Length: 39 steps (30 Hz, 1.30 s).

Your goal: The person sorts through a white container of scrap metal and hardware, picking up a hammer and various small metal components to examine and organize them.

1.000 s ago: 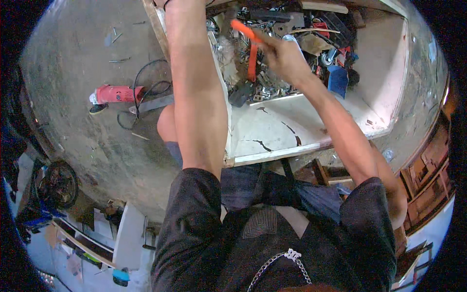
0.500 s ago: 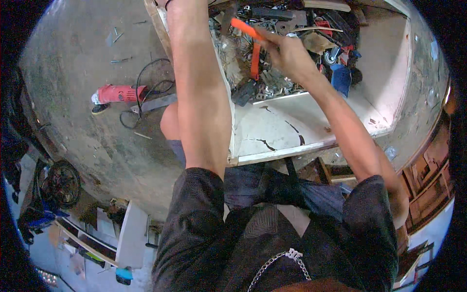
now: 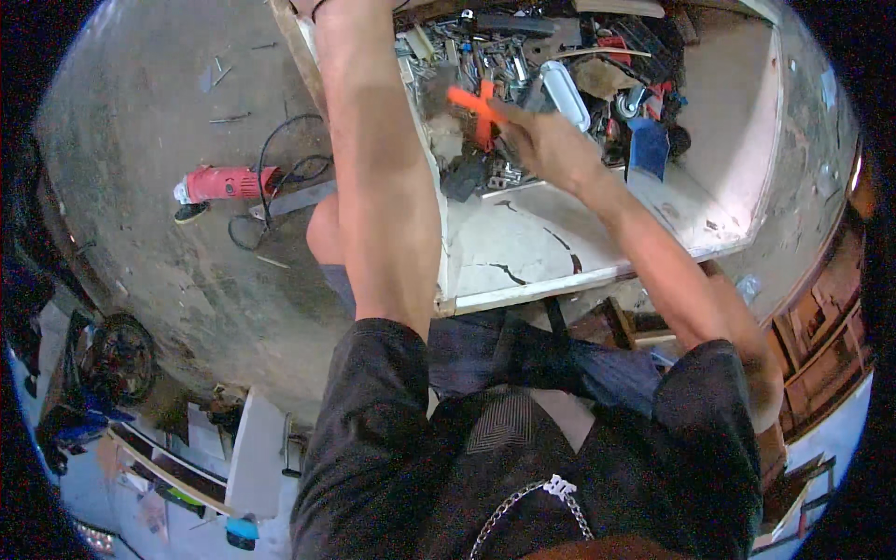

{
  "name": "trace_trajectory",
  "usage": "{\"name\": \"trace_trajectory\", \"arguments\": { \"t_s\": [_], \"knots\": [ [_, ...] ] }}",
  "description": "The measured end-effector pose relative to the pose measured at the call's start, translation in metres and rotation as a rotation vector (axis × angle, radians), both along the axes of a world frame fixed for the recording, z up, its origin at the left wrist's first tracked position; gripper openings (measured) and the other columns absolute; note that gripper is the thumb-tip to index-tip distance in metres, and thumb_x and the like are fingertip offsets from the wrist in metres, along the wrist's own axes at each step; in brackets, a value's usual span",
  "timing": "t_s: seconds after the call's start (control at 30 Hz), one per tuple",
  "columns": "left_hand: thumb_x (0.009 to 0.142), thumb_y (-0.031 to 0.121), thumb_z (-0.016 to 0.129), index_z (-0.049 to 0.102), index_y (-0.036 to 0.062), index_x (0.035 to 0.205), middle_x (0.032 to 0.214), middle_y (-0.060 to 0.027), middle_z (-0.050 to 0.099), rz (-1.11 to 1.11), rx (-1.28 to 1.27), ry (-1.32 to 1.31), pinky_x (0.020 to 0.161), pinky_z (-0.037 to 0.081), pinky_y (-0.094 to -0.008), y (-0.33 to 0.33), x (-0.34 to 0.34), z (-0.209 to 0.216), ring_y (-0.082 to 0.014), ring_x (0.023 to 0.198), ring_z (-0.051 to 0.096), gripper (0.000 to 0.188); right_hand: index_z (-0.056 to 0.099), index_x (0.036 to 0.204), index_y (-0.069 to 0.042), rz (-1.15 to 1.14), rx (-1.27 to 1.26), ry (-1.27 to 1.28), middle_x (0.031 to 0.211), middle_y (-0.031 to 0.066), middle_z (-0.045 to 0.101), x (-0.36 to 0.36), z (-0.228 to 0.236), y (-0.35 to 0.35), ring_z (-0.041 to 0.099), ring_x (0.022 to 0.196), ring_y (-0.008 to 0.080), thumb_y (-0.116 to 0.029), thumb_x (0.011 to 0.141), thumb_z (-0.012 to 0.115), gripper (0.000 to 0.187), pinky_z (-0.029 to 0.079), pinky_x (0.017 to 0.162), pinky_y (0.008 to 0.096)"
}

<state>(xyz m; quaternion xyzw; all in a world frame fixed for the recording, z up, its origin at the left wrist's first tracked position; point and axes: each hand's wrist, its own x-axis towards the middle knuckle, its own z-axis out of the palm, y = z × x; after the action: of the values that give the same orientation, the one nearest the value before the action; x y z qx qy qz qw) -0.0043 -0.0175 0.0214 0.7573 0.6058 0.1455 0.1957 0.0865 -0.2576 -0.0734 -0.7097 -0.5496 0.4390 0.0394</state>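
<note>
My right hand (image 3: 551,149) is closed round an orange-handled hammer (image 3: 474,101), above a wide white-sided wooden box (image 3: 597,273). The hammer's grey head is blurred by motion. Beneath it lies a heap of metal fittings (image 3: 509,61), with another orange strip-like piece (image 3: 485,135) among them. My left forearm (image 3: 387,187) reaches along the box's left side to the upper edge of the picture. A dark band circles that wrist, and the fingers of my left hand are cut off from view. A white tray-like piece (image 3: 566,95) sits on the heap beyond my right hand.
On the floor to the left lies a red angle grinder (image 3: 229,182) with its black cord (image 3: 266,168) looped beside it. Loose screws or nails (image 3: 231,119) are scattered farther up. In the box, a blue piece (image 3: 648,149) and a caster wheel (image 3: 632,100) lie right of the heap.
My right hand has moved down with the hammer. More of the white tray-like piece now shows behind the hand. My left arm stays nearly in place, and the view has shifted slightly.
</note>
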Motion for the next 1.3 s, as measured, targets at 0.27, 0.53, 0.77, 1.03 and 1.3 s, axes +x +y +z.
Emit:
{"name": "trace_trajectory", "arguments": {
  "t_s": [0.27, 0.53, 0.77, 1.03, 1.3],
  "knots": [
    [0.08, 0.051, 0.061, 0.075, 0.016, 0.102, 0.101, -0.0138, 0.072, -0.023, 0.0, -0.014, 0.088, 0.051, -0.0416, -0.004, -0.003, -0.004, -0.034, 0.099, 0.067, 0.044, 0.052, 0.138, -0.018, -0.181, 0.361, 0.076, 0.087, 0.0243, 0.065, 0.012, -0.007, 0.032, 0.063, 0.076, 0.0435, -0.009, 0.092, 0.055, 0.047, 0.05, 0.067, 0.0498],
    [0.08, 0.051, 0.061, 0.075, 0.0162, 0.103, 0.101, -0.0141, 0.072, -0.014, 0.087, 0.0, 0.088, 0.051, -0.0419, -0.004, -0.004, -0.012, -0.0344, 0.098, 0.067, 0.044, 0.054, 0.136, -0.019, 0.015, 0.075, 0.023, 0.082, 0.024, 0.065, -0.01, -0.022, 0.013, 0.064, 0.07, 0.042, -0.017, 0.094, 0.054, 0.042, 0.051, 0.065, 0.0487],
    [0.08, 0.051, 0.061, 0.075, 0.0158, 0.103, 0.101, -0.0139, 0.072, -0.015, 0.019, -0.008, 0.088, 0.051, -0.0419, -0.004, -0.004, -0.005, -0.0339, 0.098, 0.067, 0.044, 0.057, 0.134, -0.015, -0.126, 0.268, 0.004, 0.071, 0.0236, 0.062, 0.009, -0.008, 0.034, 0.059, 0.059, 0.0393, -0.018, 0.095, 0.056, 0.039, 0.047, 0.06, 0.0453],
    [0.08, 0.05, 0.061, 0.075, 0.0156, 0.104, 0.1, -0.0133, 0.072, -0.025, -0.012, -0.027, 0.088, 0.051, -0.0411, -0.003, -0.001, -0.003, -0.0337, 0.098, 0.067, 0.044, 0.059, 0.126, -0.012, -0.083, 0.335, -0.18, 0.086, 0.0207, 0.063, 0.007, -0.021, 0.019, 0.062, 0.073, 0.0372, -0.016, 0.091, 0.059, 0.035, 0.05, 0.068, 0.0465],
    [0.081, 0.05, 0.061, 0.074, 0.0157, 0.105, 0.101, -0.0133, 0.072, -0.001, -0.029, -0.013, 0.088, 0.051, -0.0412, -0.005, -0.001, -0.001, -0.0341, 0.099, 0.067, 0.044, 0.067, 0.102, -0.003, 0.161, 0.162, 0.034, 0.099, 0.0177, 0.068, -0.052, -0.033, 0.042, 0.068, 0.091, 0.0364, -0.011, 0.077, 0.064, 0.026, 0.056, 0.078, 0.0455]
  ]
}}
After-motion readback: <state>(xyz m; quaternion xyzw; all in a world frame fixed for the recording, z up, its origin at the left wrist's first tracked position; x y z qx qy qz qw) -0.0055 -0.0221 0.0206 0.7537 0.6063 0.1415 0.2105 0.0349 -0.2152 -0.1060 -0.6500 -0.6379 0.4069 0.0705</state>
